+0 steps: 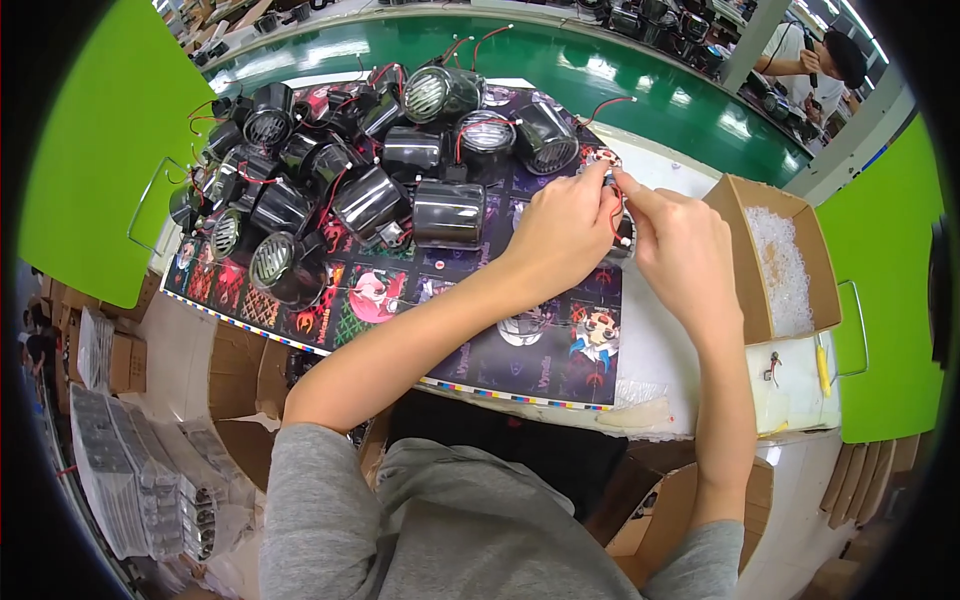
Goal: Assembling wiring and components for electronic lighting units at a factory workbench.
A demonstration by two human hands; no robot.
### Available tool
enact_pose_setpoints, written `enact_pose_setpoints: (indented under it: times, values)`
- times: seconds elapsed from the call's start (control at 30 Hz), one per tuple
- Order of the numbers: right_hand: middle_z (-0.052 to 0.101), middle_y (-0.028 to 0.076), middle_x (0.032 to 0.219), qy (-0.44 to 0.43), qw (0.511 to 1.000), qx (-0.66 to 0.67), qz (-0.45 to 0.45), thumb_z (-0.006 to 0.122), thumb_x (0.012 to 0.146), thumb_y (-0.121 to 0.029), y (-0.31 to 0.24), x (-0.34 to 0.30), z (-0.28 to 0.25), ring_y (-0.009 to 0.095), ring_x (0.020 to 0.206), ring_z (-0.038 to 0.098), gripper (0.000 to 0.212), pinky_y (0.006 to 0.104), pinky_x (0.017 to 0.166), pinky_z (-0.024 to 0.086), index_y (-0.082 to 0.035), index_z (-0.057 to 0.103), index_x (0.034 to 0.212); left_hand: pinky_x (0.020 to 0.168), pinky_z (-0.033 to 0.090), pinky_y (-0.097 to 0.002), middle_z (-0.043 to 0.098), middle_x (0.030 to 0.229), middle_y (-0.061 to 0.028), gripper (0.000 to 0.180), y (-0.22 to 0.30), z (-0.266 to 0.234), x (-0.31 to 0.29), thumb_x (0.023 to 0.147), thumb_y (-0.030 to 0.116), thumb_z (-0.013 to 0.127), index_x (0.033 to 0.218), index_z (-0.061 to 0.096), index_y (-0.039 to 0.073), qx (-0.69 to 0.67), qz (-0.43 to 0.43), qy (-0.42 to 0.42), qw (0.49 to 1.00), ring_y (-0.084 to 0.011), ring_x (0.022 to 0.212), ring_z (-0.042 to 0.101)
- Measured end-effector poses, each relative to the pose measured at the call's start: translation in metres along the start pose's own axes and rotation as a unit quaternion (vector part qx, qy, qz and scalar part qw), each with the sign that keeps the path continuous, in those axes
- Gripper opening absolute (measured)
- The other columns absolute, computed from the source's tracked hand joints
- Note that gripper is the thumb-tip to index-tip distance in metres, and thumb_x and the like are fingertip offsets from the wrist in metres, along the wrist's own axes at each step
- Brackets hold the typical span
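Note:
Both my hands meet at the right end of the printed sheet [470, 360], their fingertips pinched together. My left hand [570, 230] is closed around a small part at its thumb and index finger, too covered to name. My right hand [685, 250] is closed too, its index finger and thumb against that same small part. Between the palms shows a dark round unit [627, 245] with red wires, mostly hidden by my fingers. To the left lies a heap of glossy black cylindrical housings [450, 213], several with slotted silvery ends and red-and-black wires.
A cardboard box [735, 260] of small clear plastic pieces stands at my right. Near the table's right corner lie a yellow-handled tool [823, 370] and a small wired part [772, 368]. Green panels [100, 170] flank the table. Across the green bench [400, 48], another person holds a dark tool.

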State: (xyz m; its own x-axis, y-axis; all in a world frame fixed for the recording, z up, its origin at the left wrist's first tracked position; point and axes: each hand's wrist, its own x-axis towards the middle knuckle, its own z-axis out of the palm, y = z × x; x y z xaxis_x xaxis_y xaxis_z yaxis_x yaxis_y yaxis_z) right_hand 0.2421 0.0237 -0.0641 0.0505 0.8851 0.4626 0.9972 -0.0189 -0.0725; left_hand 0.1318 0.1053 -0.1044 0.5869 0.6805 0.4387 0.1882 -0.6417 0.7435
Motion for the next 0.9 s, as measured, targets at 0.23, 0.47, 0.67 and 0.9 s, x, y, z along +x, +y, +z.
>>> enact_pose_setpoints:
  times: [0.23,0.47,0.67,0.9]
  values:
    - [0.062,0.013,0.068,-0.014,0.998,-0.025,0.058,0.055,0.068,-0.002,-0.015,-0.001,0.002,0.032,0.058,0.061,0.041,0.0404,0.053,0.048,-0.008,0.061,0.108,0.064,0.046,-0.0475,0.060,0.073,-0.0221,0.024,-0.001,0.002,0.002,0.082,0.014,0.048,0.098,0.054,-0.004,-0.001,-0.032,0.010,0.999,-0.0396,0.071,0.059]
    - [0.059,0.012,0.065,0.009,0.998,-0.046,0.049,0.058,0.065,-0.002,-0.015,-0.003,0.005,0.031,0.055,0.061,0.041,0.0393,0.048,0.048,-0.007,0.060,0.106,0.053,0.043,-0.0407,0.056,0.063,-0.0202,0.023,-0.006,0.005,0.002,0.081,0.009,0.052,0.101,0.056,-0.002,0.017,0.033,0.044,0.998,-0.0354,0.058,0.058]
    - [0.059,0.011,0.065,0.036,0.998,-0.030,0.032,0.059,0.064,-0.002,-0.010,-0.004,0.006,0.030,0.054,0.060,0.041,0.0387,0.047,0.047,-0.010,0.060,0.104,0.055,0.043,-0.0426,0.056,0.065,-0.0192,0.019,-0.007,0.003,0.000,0.082,0.007,0.050,0.098,0.052,-0.002,0.034,0.071,0.024,0.997,-0.0369,0.062,0.057]
    - [0.059,0.010,0.063,0.021,0.999,-0.016,0.032,0.057,0.066,-0.001,-0.009,-0.003,0.001,0.030,0.057,0.061,0.036,0.0398,0.049,0.047,-0.012,0.062,0.100,0.062,0.045,-0.0471,0.058,0.072,-0.0236,0.020,-0.005,0.000,-0.001,0.083,0.010,0.047,0.094,0.051,-0.006,0.039,0.093,0.023,0.995,-0.0395,0.070,0.057]
